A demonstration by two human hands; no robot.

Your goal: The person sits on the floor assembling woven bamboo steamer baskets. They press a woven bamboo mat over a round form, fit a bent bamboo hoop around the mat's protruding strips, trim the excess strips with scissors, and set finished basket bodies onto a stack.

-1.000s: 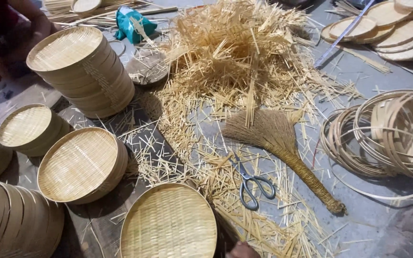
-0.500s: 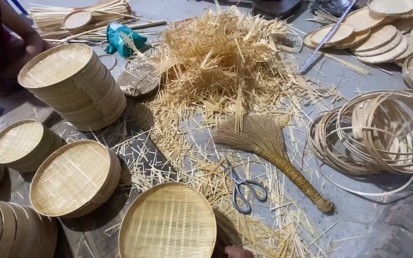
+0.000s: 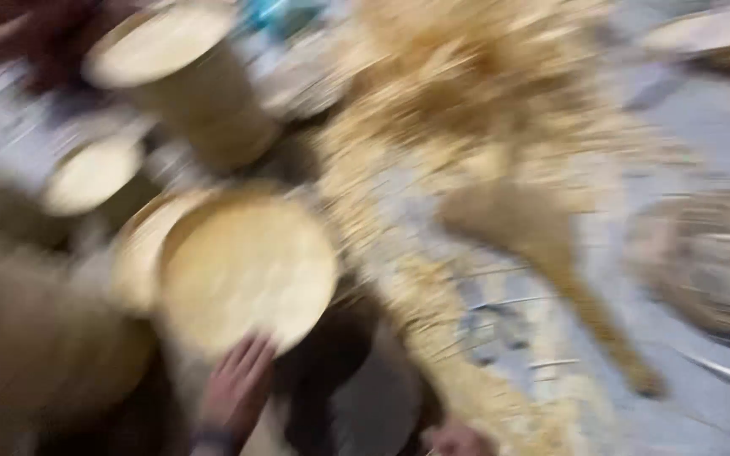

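Blur smears my head view, yet I see my left hand, fingers spread flat, touching the near rim of a round woven tray. My right hand barely shows at the bottom edge beside scattered straw; I cannot tell its grip.

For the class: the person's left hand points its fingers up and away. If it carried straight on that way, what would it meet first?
The left hand already reaches the near rim of the round woven tray; going on, it would likely slide over that tray. Blur leaves depth unclear.
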